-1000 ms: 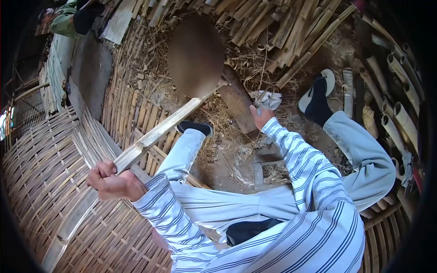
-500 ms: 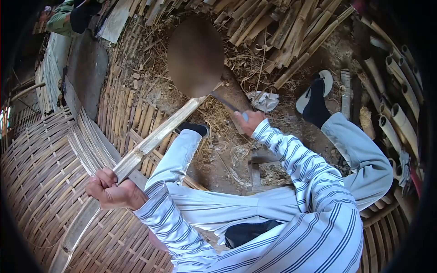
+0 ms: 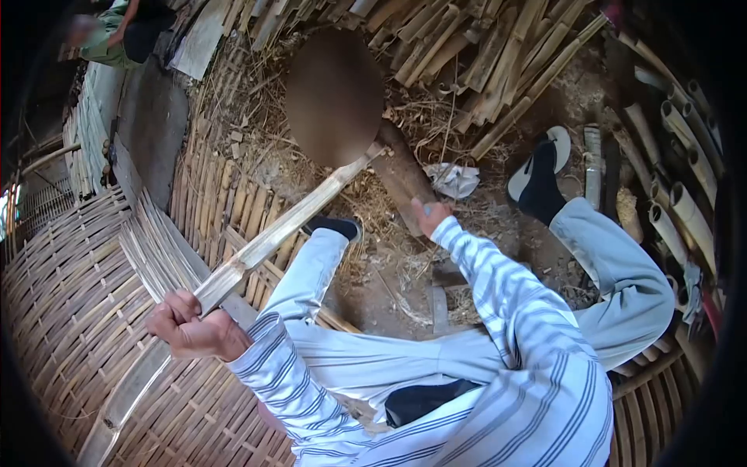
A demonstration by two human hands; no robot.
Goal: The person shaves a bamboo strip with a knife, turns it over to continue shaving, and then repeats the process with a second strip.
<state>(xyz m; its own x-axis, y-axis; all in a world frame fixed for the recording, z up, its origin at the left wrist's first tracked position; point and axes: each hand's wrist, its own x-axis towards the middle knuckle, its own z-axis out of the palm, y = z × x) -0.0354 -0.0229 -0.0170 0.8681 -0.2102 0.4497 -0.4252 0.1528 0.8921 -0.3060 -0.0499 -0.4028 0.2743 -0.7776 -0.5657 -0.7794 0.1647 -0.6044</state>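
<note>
A long split bamboo strip (image 3: 268,241) runs slantwise from the lower left up to a brown wooden log (image 3: 406,173). My left hand (image 3: 194,327) is closed around the strip near its lower part. Over the lower end of the log is my right hand (image 3: 430,216), its fingers wrapped round a handle with a bit of blue showing. The blade beyond that hand is blurred and hard to make out. A dark blurred oval covers the area just above the strip's upper end.
Woven bamboo matting (image 3: 85,288) spreads at the left. Split bamboo pieces (image 3: 498,62) are piled at the top, and hollow bamboo tubes (image 3: 689,210) stand at the right. Crumpled white material (image 3: 455,180) lies beside the log. Another person (image 3: 117,39) is at the upper left.
My right hand has shifted slightly down and right, and the blade that showed clearly is now blurred. The other person at the upper left has moved further into view. My left hand stays put.
</note>
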